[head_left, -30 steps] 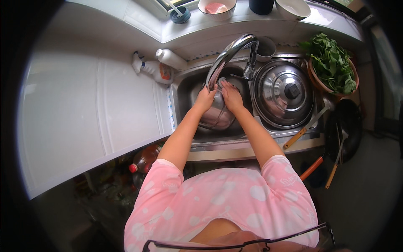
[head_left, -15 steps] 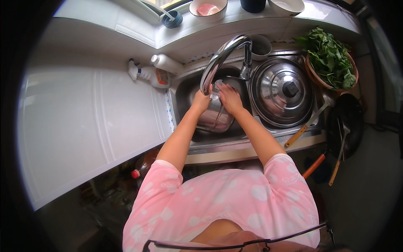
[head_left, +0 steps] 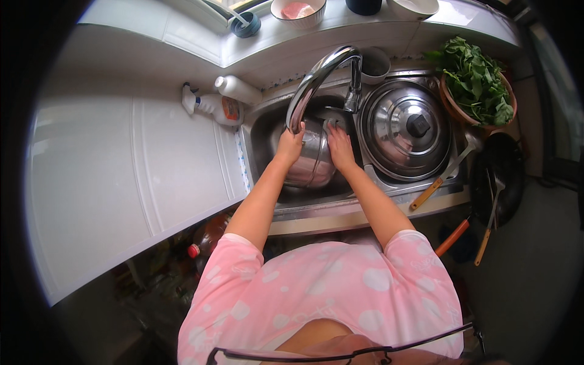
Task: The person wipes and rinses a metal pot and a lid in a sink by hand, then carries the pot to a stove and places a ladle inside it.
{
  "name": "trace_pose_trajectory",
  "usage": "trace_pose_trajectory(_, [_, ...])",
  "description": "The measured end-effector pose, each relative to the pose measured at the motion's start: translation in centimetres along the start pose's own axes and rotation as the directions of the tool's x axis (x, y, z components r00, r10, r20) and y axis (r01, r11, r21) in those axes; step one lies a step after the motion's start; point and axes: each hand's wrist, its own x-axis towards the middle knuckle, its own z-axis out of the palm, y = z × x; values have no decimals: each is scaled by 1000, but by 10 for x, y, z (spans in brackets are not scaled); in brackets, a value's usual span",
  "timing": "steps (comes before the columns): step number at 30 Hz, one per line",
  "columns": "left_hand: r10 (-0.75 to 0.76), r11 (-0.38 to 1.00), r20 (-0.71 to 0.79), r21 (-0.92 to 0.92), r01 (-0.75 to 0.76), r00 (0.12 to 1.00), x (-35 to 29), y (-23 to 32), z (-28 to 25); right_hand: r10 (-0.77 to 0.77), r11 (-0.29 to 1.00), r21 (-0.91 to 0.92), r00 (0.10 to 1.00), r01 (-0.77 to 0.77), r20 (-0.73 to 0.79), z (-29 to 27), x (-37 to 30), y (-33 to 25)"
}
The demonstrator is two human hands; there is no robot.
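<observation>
A shiny metal pot (head_left: 315,159) lies tilted on its side in the left basin of the steel sink (head_left: 261,131). My left hand (head_left: 290,147) is closed on the pot's left side, just below the curved faucet (head_left: 316,76); part of its fingers is hidden. On the pot's other side, my right hand (head_left: 340,149) presses a greyish scrubbing cloth (head_left: 331,124) against the metal with its fingertips. The cloth is mostly covered by the fingers, so its exact kind is hard to make out.
A large domed lid (head_left: 401,140) covers the right basin. Beyond it stands a bowl of leafy greens (head_left: 477,85). A spatula (head_left: 447,173) and a black wok (head_left: 502,164) are at right. A spray bottle (head_left: 216,108) and a white bottle (head_left: 238,90) lie left of the sink.
My right hand has shifted slightly right and down along the pot with the cloth. The pot has turned a little. My left hand keeps its hold.
</observation>
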Motion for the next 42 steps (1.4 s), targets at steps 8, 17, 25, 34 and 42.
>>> trace_pose_trajectory(8, [47,982,45,-183,-38,998,46,-32,3,-179,965,-198,983,169,-34,16,6,-29])
trace_pose_trajectory(17, [-373,815,312,-340,469,874,77,-46,-26,-387,877,-264,916,401,105,-2,-24,-46])
trace_pose_trajectory(25, [-397,635,366,-553,540,842,11,-87,-61,-300,917,-230,943,326,142,10,-1,-44])
trace_pose_trajectory(34, [-39,904,-97,-428,-6,995,-71,-94,-21,-190,973,-118,977,200,93,9,6,-42])
trace_pose_trajectory(42, [-163,842,4,-521,141,987,-60,-88,-1,-288,946,-161,957,280,-27,-19,7,-52])
